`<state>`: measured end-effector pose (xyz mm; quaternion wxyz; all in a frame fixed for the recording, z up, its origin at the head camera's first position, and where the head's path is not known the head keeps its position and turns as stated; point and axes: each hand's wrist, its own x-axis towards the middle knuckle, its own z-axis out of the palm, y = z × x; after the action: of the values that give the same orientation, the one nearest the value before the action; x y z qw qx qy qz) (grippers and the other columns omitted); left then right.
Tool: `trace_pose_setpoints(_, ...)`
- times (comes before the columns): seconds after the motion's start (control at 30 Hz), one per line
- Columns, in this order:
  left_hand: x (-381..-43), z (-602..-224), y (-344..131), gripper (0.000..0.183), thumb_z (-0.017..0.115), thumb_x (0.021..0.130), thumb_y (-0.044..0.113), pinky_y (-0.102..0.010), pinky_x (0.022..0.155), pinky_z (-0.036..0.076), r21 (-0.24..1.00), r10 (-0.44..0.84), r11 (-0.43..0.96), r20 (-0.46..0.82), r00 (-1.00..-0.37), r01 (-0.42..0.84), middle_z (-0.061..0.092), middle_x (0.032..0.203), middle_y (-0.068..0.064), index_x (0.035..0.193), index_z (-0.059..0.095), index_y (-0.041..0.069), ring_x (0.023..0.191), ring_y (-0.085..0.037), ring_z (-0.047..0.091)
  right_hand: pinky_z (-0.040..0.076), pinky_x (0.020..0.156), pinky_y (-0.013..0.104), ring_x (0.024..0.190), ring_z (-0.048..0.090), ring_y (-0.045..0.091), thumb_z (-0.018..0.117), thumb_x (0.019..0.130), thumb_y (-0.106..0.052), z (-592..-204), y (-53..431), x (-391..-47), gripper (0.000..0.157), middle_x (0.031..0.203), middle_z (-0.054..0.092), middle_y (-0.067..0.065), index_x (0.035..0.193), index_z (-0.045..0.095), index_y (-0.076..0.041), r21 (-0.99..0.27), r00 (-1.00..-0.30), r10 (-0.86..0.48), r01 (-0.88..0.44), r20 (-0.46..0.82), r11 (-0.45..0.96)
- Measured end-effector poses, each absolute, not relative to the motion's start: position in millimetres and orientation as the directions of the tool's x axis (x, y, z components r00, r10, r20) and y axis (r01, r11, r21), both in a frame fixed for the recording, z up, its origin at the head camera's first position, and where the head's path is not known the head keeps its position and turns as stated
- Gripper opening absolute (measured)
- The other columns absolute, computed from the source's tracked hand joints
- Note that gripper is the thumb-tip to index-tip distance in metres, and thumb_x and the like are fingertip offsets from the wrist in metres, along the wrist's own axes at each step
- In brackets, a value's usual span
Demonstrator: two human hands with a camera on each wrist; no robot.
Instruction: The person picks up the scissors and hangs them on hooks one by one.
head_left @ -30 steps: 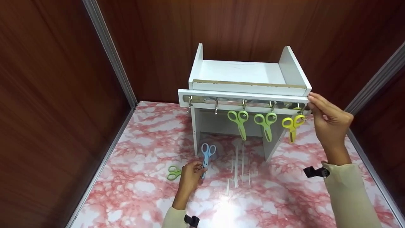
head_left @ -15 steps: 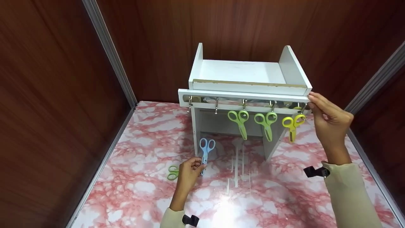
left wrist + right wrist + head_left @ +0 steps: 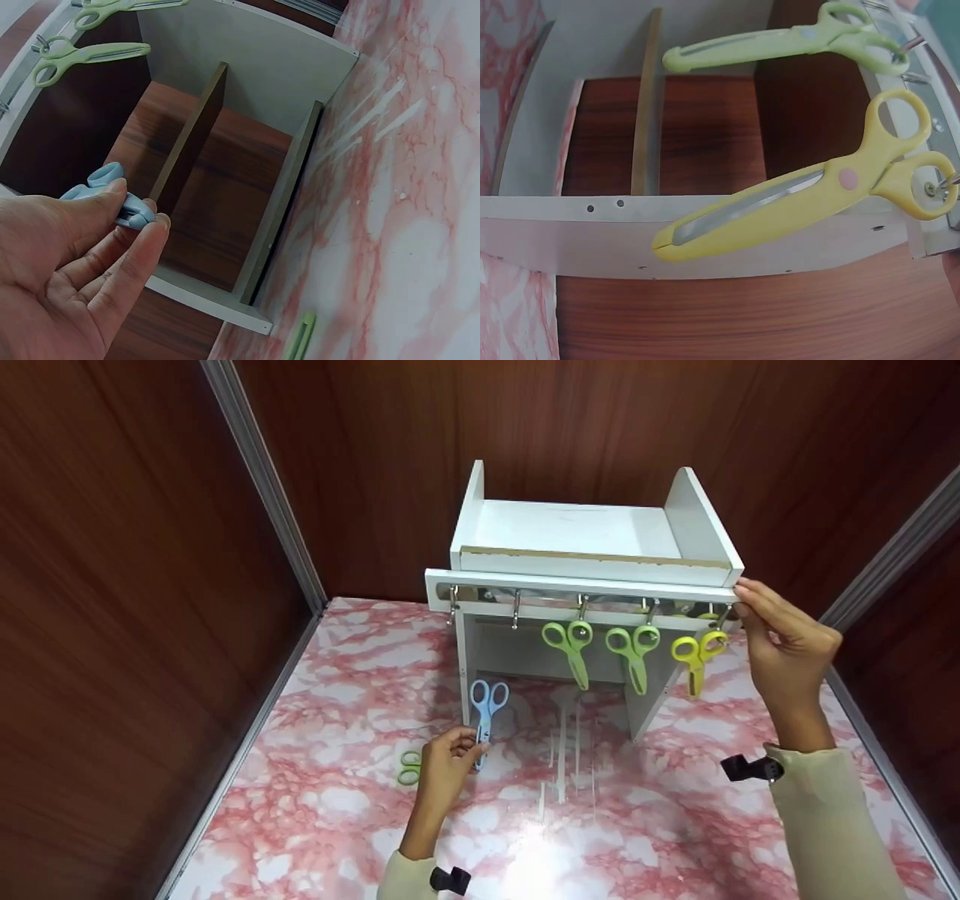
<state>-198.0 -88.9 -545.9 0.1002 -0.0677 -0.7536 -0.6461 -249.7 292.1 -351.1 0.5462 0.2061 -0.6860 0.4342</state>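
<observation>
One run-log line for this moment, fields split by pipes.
left hand: pinches blue scissors | right hand: holds hook rail | hung: two green scissors, yellow scissors | tabletop: third green scissors

Light blue scissors (image 3: 484,727) show against a tabletop (image 3: 337,720) marbled in pinkish red and white. The yellow scissors (image 3: 780,214) carry a pink pivot disc (image 3: 847,178); the other scissors, two hanging (image 3: 577,667) (image 3: 637,667) and one lying (image 3: 409,767), are light green. The shelf unit (image 3: 570,529) is white with a raw brown front edge (image 3: 592,559), its hooks (image 3: 516,611) silver. Wall panels (image 3: 570,420) are dark reddish-brown woodgrain, the sleeves (image 3: 825,817) pale beige, the wrist straps (image 3: 750,768) black.
</observation>
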Motion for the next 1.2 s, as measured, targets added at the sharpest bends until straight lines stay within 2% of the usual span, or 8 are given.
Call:
trace_pose_setpoints(0.1, -197, -542, -89, 0.017, 0.079, 0.089, 0.008, -0.031, 0.058, 0.063, 0.957, -0.038, 0.161, 0.249, -0.968, 0.24, 0.072, 0.085, -0.012, 0.101, 0.072, -0.001, 0.074, -0.022, 0.07, 0.058, 0.089, 0.021, 0.102, 0.073, 0.03, 0.073, 0.08, 0.021, -350, 291, -248, 0.026, 0.106, 0.075, 0.019, 0.097, 0.079, 0.004, -0.37, -0.318, 0.192, -0.756, 0.929, 0.54)
trace_pose_setpoints(0.33, -195, -535, -88, 0.016, 0.079, 0.089, 0.01, -0.034, 0.06, 0.063, 0.951, -0.037, 0.18, 0.26, -0.965, 0.25, 0.071, 0.086, -0.008, 0.101, 0.073, 0.001, 0.074, -0.017, 0.069, 0.058, 0.089, 0.022, 0.101, 0.073, 0.03, 0.074, 0.08, 0.021, -350, 290, -248, 0.025, 0.105, 0.075, 0.021, 0.097, 0.079, 0.004, -0.37, -0.313, 0.198, -0.759, 0.929, 0.536)
trace_pose_setpoints(0.47, -195, -530, -88, 0.018, 0.079, 0.089, 0.011, -0.036, 0.061, 0.064, 0.957, -0.049, 0.164, 0.251, -0.967, 0.24, 0.073, 0.087, -0.01, 0.103, 0.073, 0.001, 0.077, -0.022, 0.07, 0.058, 0.089, 0.021, 0.101, 0.074, 0.03, 0.074, 0.08, 0.021, -349, 290, -248, 0.024, 0.104, 0.075, 0.02, 0.096, 0.079, 0.004, -0.373, -0.314, 0.202, -0.76, 0.928, 0.532)
trace_pose_setpoints(0.73, -188, -504, -83, 0.017, 0.076, 0.089, 0.0, -0.031, 0.059, 0.063, 0.962, -0.107, 0.149, 0.245, -0.964, 0.228, 0.072, 0.089, -0.018, 0.105, 0.071, -0.005, 0.079, -0.029, 0.07, 0.058, 0.087, 0.021, 0.1, 0.074, 0.029, 0.074, 0.08, 0.02, -348, 289, -247, 0.021, 0.103, 0.075, 0.022, 0.095, 0.079, 0.006, -0.378, -0.309, 0.217, -0.768, 0.926, 0.518)
trace_pose_setpoints(0.9, -178, -481, -82, 0.017, 0.076, 0.088, -0.003, -0.024, 0.063, 0.06, 0.945, -0.123, 0.151, 0.308, -0.943, 0.289, 0.072, 0.088, -0.018, 0.103, 0.071, -0.008, 0.077, -0.025, 0.069, 0.058, 0.087, 0.021, 0.1, 0.074, 0.029, 0.074, 0.08, 0.021, -348, 289, -247, 0.022, 0.103, 0.075, 0.022, 0.096, 0.079, 0.006, -0.377, -0.313, 0.211, -0.767, 0.926, 0.519)
trace_pose_setpoints(1.13, -188, -496, -82, 0.018, 0.076, 0.089, 0.0, -0.036, 0.065, 0.064, 0.968, -0.149, 0.099, 0.243, -0.959, 0.23, 0.072, 0.09, -0.017, 0.105, 0.072, -0.005, 0.078, -0.023, 0.069, 0.058, 0.088, 0.021, 0.101, 0.073, 0.03, 0.073, 0.08, 0.021, -349, 289, -247, 0.023, 0.105, 0.075, 0.02, 0.096, 0.079, 0.005, -0.376, -0.315, 0.205, -0.763, 0.927, 0.525)
trace_pose_setpoints(1.2, -191, -502, -83, 0.019, 0.076, 0.089, 0.0, -0.035, 0.064, 0.064, 0.969, -0.155, 0.079, 0.245, -0.957, 0.235, 0.072, 0.091, -0.016, 0.107, 0.072, -0.004, 0.077, -0.022, 0.069, 0.058, 0.088, 0.02, 0.101, 0.073, 0.03, 0.074, 0.08, 0.021, -349, 288, -247, 0.024, 0.105, 0.075, 0.02, 0.096, 0.079, 0.004, -0.376, -0.316, 0.203, -0.76, 0.927, 0.53)
